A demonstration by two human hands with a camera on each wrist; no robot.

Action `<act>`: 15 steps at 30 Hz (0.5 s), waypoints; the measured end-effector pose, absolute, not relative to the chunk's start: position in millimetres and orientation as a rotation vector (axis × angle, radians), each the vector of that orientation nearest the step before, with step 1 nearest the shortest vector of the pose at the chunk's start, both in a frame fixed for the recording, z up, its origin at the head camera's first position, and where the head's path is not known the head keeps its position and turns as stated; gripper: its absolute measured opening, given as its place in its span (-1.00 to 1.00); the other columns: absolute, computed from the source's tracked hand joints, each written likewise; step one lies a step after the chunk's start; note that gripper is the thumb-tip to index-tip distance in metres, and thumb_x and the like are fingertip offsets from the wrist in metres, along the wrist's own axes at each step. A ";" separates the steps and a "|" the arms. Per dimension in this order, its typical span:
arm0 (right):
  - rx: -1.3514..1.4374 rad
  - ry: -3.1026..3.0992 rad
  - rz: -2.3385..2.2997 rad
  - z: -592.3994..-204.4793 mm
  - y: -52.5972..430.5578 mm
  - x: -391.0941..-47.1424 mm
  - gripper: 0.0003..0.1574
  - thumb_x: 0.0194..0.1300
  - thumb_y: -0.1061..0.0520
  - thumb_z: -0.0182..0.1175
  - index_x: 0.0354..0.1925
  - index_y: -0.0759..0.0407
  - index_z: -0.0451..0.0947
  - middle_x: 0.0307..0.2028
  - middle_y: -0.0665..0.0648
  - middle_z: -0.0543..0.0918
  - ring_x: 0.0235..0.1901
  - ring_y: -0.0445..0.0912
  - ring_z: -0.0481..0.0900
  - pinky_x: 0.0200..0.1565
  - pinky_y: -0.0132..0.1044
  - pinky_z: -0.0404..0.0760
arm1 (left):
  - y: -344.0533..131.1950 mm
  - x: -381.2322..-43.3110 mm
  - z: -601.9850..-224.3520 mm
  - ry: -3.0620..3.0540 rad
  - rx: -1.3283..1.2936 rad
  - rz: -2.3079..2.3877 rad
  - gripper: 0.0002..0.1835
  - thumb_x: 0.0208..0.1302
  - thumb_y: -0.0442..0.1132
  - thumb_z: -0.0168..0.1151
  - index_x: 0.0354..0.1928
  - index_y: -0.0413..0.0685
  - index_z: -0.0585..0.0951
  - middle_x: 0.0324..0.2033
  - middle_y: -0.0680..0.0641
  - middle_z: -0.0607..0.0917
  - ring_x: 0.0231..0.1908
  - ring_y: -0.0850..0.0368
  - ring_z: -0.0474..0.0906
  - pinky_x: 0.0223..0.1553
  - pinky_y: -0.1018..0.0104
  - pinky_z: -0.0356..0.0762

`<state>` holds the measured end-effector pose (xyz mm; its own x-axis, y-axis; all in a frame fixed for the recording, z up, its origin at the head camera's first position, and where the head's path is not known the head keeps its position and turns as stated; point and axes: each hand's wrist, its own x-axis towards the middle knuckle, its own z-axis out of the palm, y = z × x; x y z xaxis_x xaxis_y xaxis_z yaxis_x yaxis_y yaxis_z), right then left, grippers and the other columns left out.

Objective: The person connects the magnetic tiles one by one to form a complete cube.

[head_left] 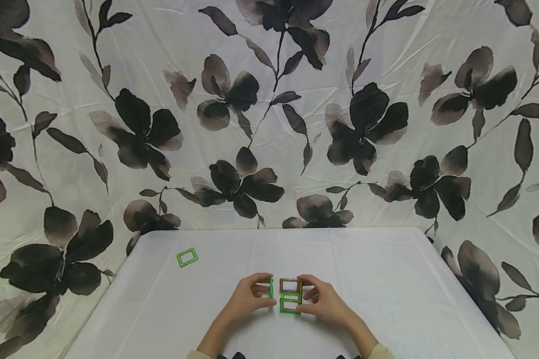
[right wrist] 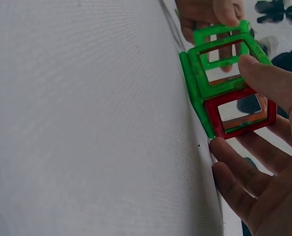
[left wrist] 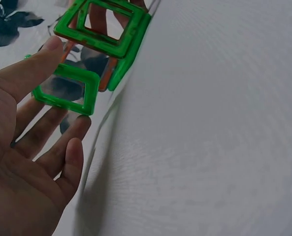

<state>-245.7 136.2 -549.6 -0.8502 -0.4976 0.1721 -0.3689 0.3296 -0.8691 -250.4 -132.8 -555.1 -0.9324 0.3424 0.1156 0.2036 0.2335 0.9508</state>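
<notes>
My left hand (head_left: 247,297) pinches a rectangular green magnetic tile (left wrist: 92,93), an open frame, between thumb and fingertips. In the head view this tile (head_left: 271,287) stands on edge, a small gap left of a box-like build. Several translucent tiles form the build: a green one (right wrist: 219,89) and a red one (right wrist: 213,118) show in the right wrist view, with another green one along the table side. My right hand (head_left: 325,300) grips the build from its right, thumb (right wrist: 266,76) on the near green tile and fingers round the far side, partly hidden.
A single green rectangular tile (head_left: 179,260) lies flat toward the back left of the white-covered table (head_left: 364,269). Behind the table's far edge hangs a white cloth (head_left: 296,149) with dark flowers.
</notes>
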 end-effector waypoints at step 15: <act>-0.806 2.508 -1.495 -551.1 135.9 -246.7 -0.10 0.07 0.01 0.49 0.30 0.21 0.33 0.10 0.19 0.55 -0.17 0.01 0.62 -0.18 -0.16 0.60 | -124.3 -249.8 -555.5 2.346 0.572 1.783 -0.26 -0.01 -0.23 0.55 0.23 -0.30 0.45 0.11 -0.27 0.55 -0.03 -0.03 0.62 0.01 0.12 0.53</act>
<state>-246.7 135.9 -551.1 -0.8524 -0.4948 0.1690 -0.3842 0.3734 -0.8444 -249.8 -124.3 -555.5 -0.9179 0.3795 0.1158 0.2132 0.2255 0.9506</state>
